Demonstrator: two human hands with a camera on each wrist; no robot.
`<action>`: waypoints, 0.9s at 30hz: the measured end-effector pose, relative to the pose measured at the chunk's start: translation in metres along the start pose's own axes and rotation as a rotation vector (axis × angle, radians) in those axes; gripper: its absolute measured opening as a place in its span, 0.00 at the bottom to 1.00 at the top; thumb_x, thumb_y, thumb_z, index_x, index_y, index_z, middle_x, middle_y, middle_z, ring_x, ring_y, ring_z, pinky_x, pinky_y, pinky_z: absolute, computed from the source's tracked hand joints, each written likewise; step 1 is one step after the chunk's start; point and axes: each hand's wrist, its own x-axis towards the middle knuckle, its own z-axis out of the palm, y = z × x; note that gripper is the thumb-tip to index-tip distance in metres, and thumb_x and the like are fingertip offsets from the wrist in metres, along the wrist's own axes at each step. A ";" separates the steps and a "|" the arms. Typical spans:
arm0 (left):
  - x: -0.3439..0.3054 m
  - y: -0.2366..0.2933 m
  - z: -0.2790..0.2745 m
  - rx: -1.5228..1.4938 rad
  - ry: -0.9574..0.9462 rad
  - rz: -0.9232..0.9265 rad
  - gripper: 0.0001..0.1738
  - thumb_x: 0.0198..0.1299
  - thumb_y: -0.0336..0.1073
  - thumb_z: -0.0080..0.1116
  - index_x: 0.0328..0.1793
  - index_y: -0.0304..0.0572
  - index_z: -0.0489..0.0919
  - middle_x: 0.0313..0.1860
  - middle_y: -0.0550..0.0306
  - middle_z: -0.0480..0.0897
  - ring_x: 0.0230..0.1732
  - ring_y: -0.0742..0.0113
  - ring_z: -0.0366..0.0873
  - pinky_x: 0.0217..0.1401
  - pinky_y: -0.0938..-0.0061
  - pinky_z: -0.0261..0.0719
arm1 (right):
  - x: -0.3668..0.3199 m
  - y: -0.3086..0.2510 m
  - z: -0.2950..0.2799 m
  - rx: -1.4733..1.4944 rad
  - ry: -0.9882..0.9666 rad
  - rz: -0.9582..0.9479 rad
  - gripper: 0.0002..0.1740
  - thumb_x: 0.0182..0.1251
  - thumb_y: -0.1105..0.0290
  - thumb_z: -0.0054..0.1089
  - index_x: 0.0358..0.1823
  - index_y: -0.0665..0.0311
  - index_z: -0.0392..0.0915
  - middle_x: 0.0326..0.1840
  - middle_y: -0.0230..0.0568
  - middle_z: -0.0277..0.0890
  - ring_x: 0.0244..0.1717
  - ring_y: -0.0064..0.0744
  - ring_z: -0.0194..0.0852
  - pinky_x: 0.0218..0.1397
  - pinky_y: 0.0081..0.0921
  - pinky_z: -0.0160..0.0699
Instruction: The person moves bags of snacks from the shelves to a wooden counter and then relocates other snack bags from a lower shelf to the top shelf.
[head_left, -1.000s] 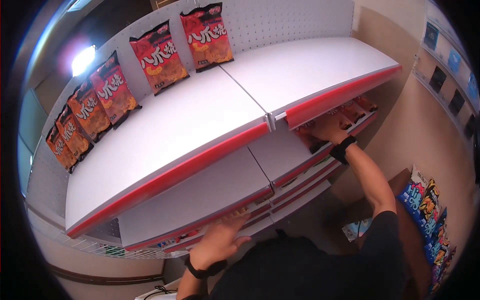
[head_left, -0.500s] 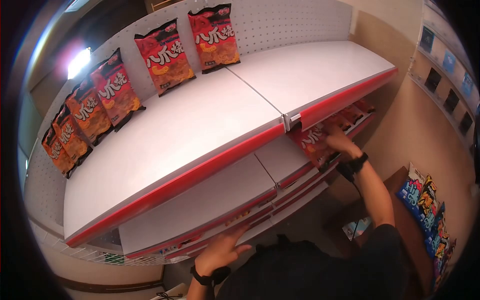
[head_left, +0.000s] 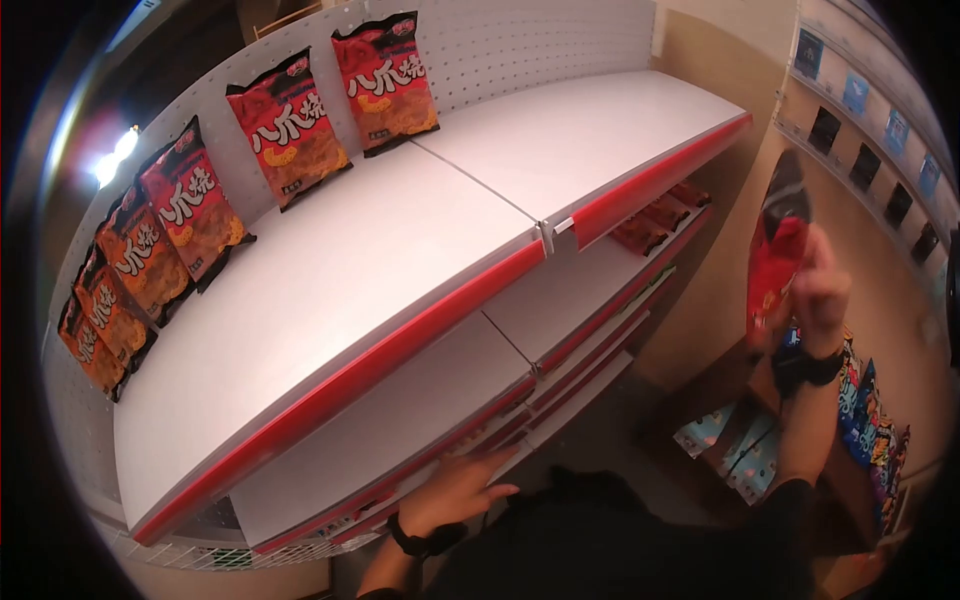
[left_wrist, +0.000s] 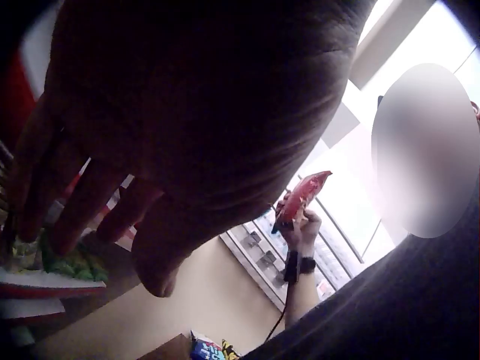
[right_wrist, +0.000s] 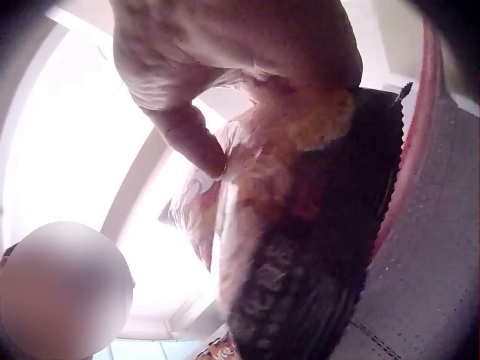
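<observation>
A red and black snack bag [head_left: 778, 250] is up in the air to the right of the shelves, gripped by my right hand [head_left: 822, 290]. From the right wrist view, thumb and fingers pinch the bag [right_wrist: 300, 247] across its crinkled front and back. My left hand [head_left: 447, 495] is low at the front edge of a lower shelf, fingers extended and nothing held. Its palm [left_wrist: 195, 97] fills much of the left wrist view, fingers spread loosely.
Several red and orange snack bags [head_left: 290, 125] stand along the back of the white top shelf [head_left: 350, 290]. More red bags [head_left: 660, 220] lie on the shelf below, under a red front edge [head_left: 650, 185]. Blue snack bags [head_left: 862, 420] are at the right, by a brown box.
My right hand has drawn a red snack bag out from the second shelf and moved it right and up, clear of the shelf edge. The left hand stays about where it was.
</observation>
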 end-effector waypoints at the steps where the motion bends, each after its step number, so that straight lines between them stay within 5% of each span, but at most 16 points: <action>1: 0.002 0.001 0.002 0.005 -0.001 0.001 0.37 0.68 0.60 0.59 0.78 0.52 0.70 0.64 0.31 0.79 0.66 0.32 0.76 0.69 0.49 0.73 | 0.013 -0.008 -0.002 0.078 0.034 -0.054 0.49 0.40 0.71 0.64 0.71 0.79 0.64 0.66 0.51 0.76 0.67 0.40 0.76 0.75 0.34 0.68; 3: 0.008 -0.002 0.009 0.061 0.067 0.051 0.36 0.68 0.60 0.59 0.78 0.54 0.70 0.65 0.32 0.79 0.68 0.32 0.74 0.70 0.48 0.71 | 0.055 -0.033 0.003 0.014 -0.119 -0.104 0.48 0.42 0.73 0.61 0.72 0.78 0.63 0.67 0.51 0.75 0.69 0.38 0.73 0.77 0.34 0.65; 4: 0.010 -0.004 0.014 0.064 0.067 0.052 0.36 0.68 0.60 0.59 0.78 0.54 0.70 0.65 0.32 0.79 0.68 0.32 0.74 0.70 0.48 0.71 | 0.077 -0.036 0.019 0.010 -0.033 -0.188 0.43 0.45 0.75 0.61 0.70 0.77 0.66 0.64 0.49 0.76 0.68 0.37 0.73 0.77 0.31 0.64; 7: 0.014 -0.006 0.021 0.168 0.204 0.135 0.35 0.68 0.59 0.60 0.77 0.54 0.71 0.64 0.34 0.79 0.70 0.32 0.72 0.72 0.48 0.69 | 0.170 -0.052 0.039 -0.158 -0.414 -0.110 0.30 0.55 0.75 0.64 0.62 0.73 0.74 0.60 0.44 0.80 0.62 0.33 0.78 0.74 0.28 0.68; 8: 0.013 -0.004 0.021 0.131 0.227 0.119 0.35 0.68 0.58 0.61 0.77 0.54 0.71 0.64 0.35 0.80 0.71 0.31 0.70 0.72 0.48 0.69 | 0.196 -0.047 0.055 -0.157 -0.442 -0.212 0.26 0.60 0.74 0.64 0.61 0.72 0.76 0.58 0.43 0.82 0.58 0.32 0.81 0.70 0.29 0.73; 9: 0.014 -0.002 0.021 0.094 0.253 0.102 0.35 0.67 0.56 0.62 0.77 0.53 0.71 0.64 0.35 0.80 0.72 0.31 0.68 0.73 0.49 0.68 | 0.230 -0.041 0.061 -0.268 -0.482 -0.194 0.30 0.60 0.71 0.65 0.66 0.70 0.73 0.61 0.41 0.80 0.63 0.32 0.78 0.74 0.34 0.69; 10: 0.015 -0.002 0.023 0.095 0.263 0.091 0.35 0.67 0.56 0.62 0.77 0.53 0.71 0.64 0.35 0.80 0.72 0.31 0.68 0.73 0.49 0.68 | 0.264 -0.028 0.062 -0.253 -0.466 -0.215 0.27 0.63 0.71 0.66 0.63 0.69 0.75 0.59 0.41 0.81 0.59 0.33 0.81 0.69 0.34 0.75; 11: 0.015 -0.004 0.026 0.097 0.302 0.101 0.35 0.67 0.56 0.62 0.77 0.52 0.71 0.63 0.35 0.81 0.70 0.32 0.71 0.71 0.50 0.70 | 0.284 -0.023 0.088 0.208 -0.331 -0.038 0.32 0.66 0.59 0.72 0.58 0.82 0.77 0.47 0.52 0.84 0.46 0.37 0.86 0.47 0.30 0.86; 13: 0.018 0.000 0.027 0.099 0.361 0.094 0.36 0.66 0.55 0.63 0.77 0.51 0.72 0.63 0.35 0.81 0.68 0.34 0.74 0.70 0.51 0.72 | 0.331 -0.004 0.114 -0.231 -0.523 -0.244 0.20 0.62 0.73 0.68 0.55 0.72 0.80 0.53 0.43 0.84 0.51 0.32 0.85 0.57 0.31 0.82; 14: 0.017 0.007 0.026 0.036 0.339 -0.010 0.36 0.66 0.53 0.64 0.77 0.49 0.71 0.63 0.36 0.81 0.66 0.36 0.76 0.68 0.53 0.74 | 0.342 0.007 0.124 -0.220 -0.544 -0.252 0.20 0.62 0.73 0.68 0.55 0.72 0.80 0.53 0.43 0.84 0.51 0.32 0.85 0.57 0.31 0.82; 19: 0.035 0.016 0.055 -0.068 0.519 -0.159 0.36 0.64 0.48 0.68 0.76 0.45 0.71 0.62 0.39 0.82 0.62 0.41 0.81 0.63 0.57 0.79 | 0.392 0.052 0.157 -0.391 -0.594 -0.136 0.17 0.63 0.68 0.73 0.51 0.66 0.82 0.45 0.38 0.85 0.39 0.28 0.84 0.53 0.31 0.82; 27: 0.097 0.051 0.080 -0.266 0.605 -0.295 0.35 0.64 0.47 0.68 0.74 0.41 0.72 0.63 0.39 0.82 0.65 0.38 0.78 0.63 0.54 0.80 | 0.416 0.070 0.151 -0.423 -0.737 -0.116 0.31 0.62 0.57 0.76 0.61 0.64 0.77 0.51 0.40 0.84 0.50 0.34 0.83 0.60 0.42 0.81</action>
